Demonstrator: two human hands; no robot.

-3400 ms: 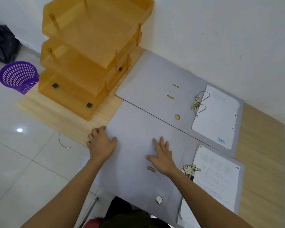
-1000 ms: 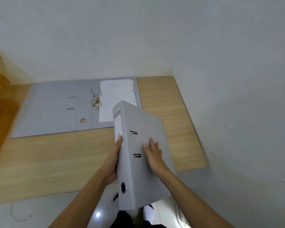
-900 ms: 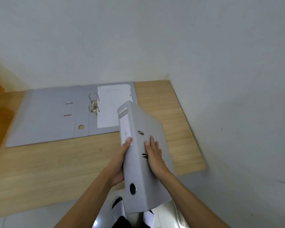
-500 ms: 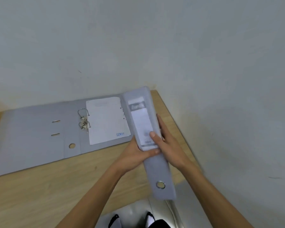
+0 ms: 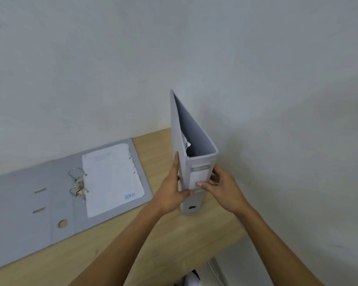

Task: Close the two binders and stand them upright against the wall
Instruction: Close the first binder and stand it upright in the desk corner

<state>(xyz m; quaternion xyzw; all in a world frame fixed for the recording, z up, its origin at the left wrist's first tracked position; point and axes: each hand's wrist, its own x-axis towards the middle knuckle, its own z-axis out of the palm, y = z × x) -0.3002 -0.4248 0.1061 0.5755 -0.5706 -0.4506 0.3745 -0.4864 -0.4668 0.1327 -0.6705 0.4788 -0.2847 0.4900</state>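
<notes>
Nearest the camera, both forearms reach over the wooden table [image 5: 174, 244]. The left hand [image 5: 171, 195] lies flat along the left cover of the closed binder [image 5: 196, 174], thumb curled under onto the spine, while the right hand [image 5: 221, 188] wraps the spine from the right, thumb across the label, so both sets of fingers are closed around this binder. It stands upright on its bottom edge near the table's right end, spine facing the camera, covers gaping slightly at the top. Its far edge reaches toward the wall [image 5: 236, 79]; whether it touches cannot be told. Judged from this, roughly half the task is done: one binder is shut and nearly placed. To the left, the open binder [image 5: 50, 203] lies flat against the wall's foot, its rings and a paper sheet [image 5: 112, 178] exposed; closing and standing it remains.
</notes>
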